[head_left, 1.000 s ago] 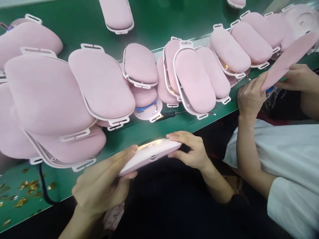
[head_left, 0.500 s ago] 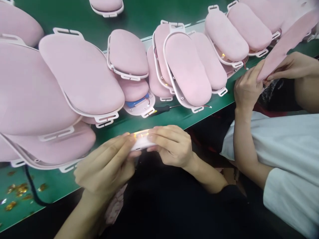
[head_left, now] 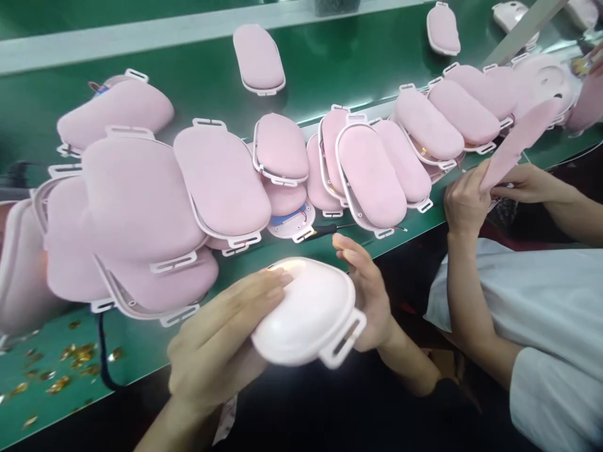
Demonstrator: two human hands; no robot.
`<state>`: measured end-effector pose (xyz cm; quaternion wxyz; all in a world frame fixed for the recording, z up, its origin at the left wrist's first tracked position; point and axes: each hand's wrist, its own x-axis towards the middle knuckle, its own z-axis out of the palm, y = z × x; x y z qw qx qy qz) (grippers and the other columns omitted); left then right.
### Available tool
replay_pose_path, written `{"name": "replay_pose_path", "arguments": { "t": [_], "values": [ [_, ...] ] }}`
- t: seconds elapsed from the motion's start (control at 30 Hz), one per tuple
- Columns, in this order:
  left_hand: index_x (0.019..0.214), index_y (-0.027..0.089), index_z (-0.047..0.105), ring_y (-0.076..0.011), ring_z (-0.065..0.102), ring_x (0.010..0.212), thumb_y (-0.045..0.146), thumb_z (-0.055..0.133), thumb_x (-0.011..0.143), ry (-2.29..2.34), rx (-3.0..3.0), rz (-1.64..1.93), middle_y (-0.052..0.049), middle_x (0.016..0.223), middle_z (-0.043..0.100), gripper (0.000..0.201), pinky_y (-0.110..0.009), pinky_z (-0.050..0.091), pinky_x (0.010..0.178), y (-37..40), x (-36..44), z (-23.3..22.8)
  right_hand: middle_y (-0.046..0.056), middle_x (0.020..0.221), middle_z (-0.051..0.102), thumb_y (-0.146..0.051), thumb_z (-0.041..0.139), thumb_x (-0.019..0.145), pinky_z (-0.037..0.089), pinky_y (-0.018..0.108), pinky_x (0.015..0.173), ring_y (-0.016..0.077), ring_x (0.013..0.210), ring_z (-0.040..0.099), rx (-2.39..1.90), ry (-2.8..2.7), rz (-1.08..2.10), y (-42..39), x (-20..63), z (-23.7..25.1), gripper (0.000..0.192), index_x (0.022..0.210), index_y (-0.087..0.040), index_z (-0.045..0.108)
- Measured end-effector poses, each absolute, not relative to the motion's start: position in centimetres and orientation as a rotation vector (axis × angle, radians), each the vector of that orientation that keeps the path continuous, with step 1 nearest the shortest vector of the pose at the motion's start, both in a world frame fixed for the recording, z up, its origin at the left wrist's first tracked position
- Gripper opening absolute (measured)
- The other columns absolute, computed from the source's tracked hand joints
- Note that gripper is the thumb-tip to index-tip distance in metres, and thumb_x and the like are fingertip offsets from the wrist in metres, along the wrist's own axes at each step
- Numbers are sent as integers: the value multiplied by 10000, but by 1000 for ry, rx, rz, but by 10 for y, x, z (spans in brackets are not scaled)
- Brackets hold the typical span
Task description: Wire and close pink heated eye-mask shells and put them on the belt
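Note:
A pale, rounded plastic casing (head_left: 308, 317) with a slotted strap tab is held up in front of the bench edge. A warm light glows at its upper left. My left hand (head_left: 219, 342) grips its left side, fingers over the top and thumb hidden beneath. Just right of the casing is my right hand (head_left: 372, 298), its fingers stretched out and apart; whether the palm touches the rim cannot be seen. Beyond both hands lie pink padded casings (head_left: 221, 182) of the same tabbed oval kind, and a dark-handled screwdriver (head_left: 325, 231) beside them.
Pink casings lie in an overlapping row along the green bench (head_left: 155, 351). Another casing (head_left: 259, 59) rests on the green surface farther back. Small gold pieces (head_left: 78, 355) are scattered at left near a black cable (head_left: 103, 358). At right, a co-worker's hands (head_left: 464, 201) hold a pink piece.
The casing has turned from edge-on to show its broad rounded face and tab. My right hand has let go and its fingers have spread. The view has shifted, showing more bench behind.

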<state>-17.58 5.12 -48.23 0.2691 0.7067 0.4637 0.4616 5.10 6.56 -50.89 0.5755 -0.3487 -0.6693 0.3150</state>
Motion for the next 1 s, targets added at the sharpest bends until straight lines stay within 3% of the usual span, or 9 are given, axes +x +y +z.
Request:
{"name": "replay_pose_path", "arguments": {
  "t": [0.07, 0.17, 0.23, 0.43, 0.57, 0.67, 0.83, 1.0],
  "values": [
    [1471, 323, 705, -300, 822, 1160, 119, 864, 878, 1146, 2199, 1167, -34, 1307, 836, 647, -459, 680, 1086, 59, -173, -476, 190, 1526, 669, -443, 799, 994, 601, 488, 1192, 289, 1453, 646, -722, -1713, 647, 72, 63, -490, 741, 1623, -209, 485],
    [1566, 201, 602, -286, 791, 1244, 136, 765, 979, 1029, 2391, 980, -128, 1397, 790, 613, -418, 661, 1100, 69, -165, -476, 125, 1225, 814, -306, 783, 1019, 699, 398, 1030, 232, 1224, 779, -682, -1828, 592, 78, 70, -476, 413, 1399, -189, 674],
    [1543, 175, 616, -277, 788, 1252, 116, 749, 986, 1043, 2362, 1034, -144, 1392, 790, 577, -395, 664, 1082, 71, -157, -483, 113, 1123, 839, -268, 779, 1019, 727, 387, 970, 227, 1130, 816, -730, -1767, 574, 77, 68, -478, 277, 1274, -169, 730],
    [1368, 149, 744, -247, 841, 1056, -3, 784, 863, 1116, 2394, 1325, -100, 1157, 865, 528, -333, 694, 949, 65, -136, -498, 92, 1072, 857, -244, 784, 1011, 754, 378, 905, 226, 1024, 847, -766, -1610, 444, 67, 63, -497, 217, 1213, -166, 771],
    [1358, 96, 712, -279, 826, 1142, 89, 811, 921, 1007, 2502, 1026, -159, 1242, 843, 448, -378, 657, 1083, 70, -149, -490, 110, 1148, 850, -318, 792, 1014, 730, 393, 987, 230, 1104, 834, -792, -1831, 473, 67, 84, -500, 309, 1272, -158, 735],
    [1370, 150, 714, -275, 835, 1118, 210, 811, 974, 1153, 2464, 874, -135, 1267, 840, 412, -372, 661, 1071, 72, -166, -493, 137, 1185, 842, -279, 799, 1006, 717, 399, 988, 244, 1148, 818, -921, -1903, 452, 66, 101, -502, 369, 1340, -154, 705],
    [1315, 184, 756, -254, 843, 1097, 197, 809, 978, 1175, 2382, 1016, -107, 1229, 853, 342, -320, 673, 1015, 67, -167, -514, 116, 1253, 831, -288, 760, 1029, 658, 450, 1039, 260, 1177, 787, -1097, -1949, 378, 61, 102, -502, 306, 1312, -182, 710],
    [1290, 179, 780, -250, 835, 1125, 110, 846, 928, 1189, 2229, 1230, -104, 1212, 856, 375, -329, 680, 1014, 59, -141, -523, 35, 1116, 864, -300, 743, 1058, 581, 347, 935, 181, 1057, 807, -1165, -1956, 188, 60, 81, -505, 144, 1161, -199, 745]
  ]
}}
